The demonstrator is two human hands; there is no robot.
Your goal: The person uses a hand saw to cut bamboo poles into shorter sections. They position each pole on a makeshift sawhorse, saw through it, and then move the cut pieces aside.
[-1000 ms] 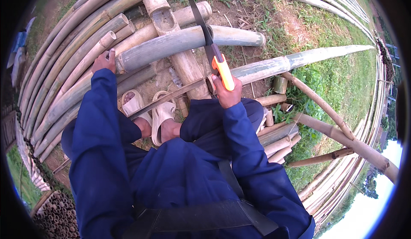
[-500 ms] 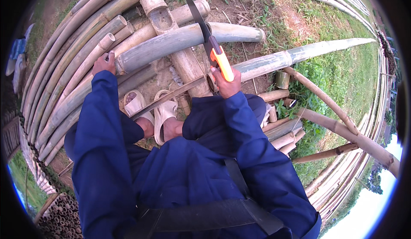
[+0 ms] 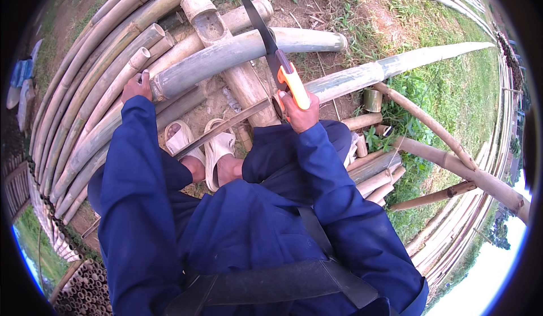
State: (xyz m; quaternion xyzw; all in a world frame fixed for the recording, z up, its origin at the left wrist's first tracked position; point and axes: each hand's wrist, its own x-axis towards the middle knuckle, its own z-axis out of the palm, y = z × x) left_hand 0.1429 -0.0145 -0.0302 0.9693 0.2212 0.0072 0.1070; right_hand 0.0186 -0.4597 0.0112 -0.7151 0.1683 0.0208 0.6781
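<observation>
A thick grey-green bamboo pole (image 3: 209, 61) lies across a notched bamboo support (image 3: 247, 89) in front of me. My left hand (image 3: 137, 88) is closed at the pole's left end, its fingers partly hidden. In my right hand (image 3: 301, 112) is the orange and yellow handle of a handsaw (image 3: 292, 84). The saw's dark blade (image 3: 257, 19) crosses the pole right of its middle and points away from me. How deep the teeth sit in the bamboo cannot be made out. A narrow flat strip (image 3: 223, 126) slants over my sandals, below the pole.
Several long bamboo poles (image 3: 79, 106) curve along the left. Another thick pole (image 3: 396, 64) stretches to the right over grass. Beyond my right knee stand crossed bamboo props (image 3: 430, 126) and short offcuts (image 3: 374, 169). My feet wear light sandals (image 3: 219, 152).
The view has shifted slightly. Both hands keep their grips, and the saw stays across the pole with hardly any visible movement.
</observation>
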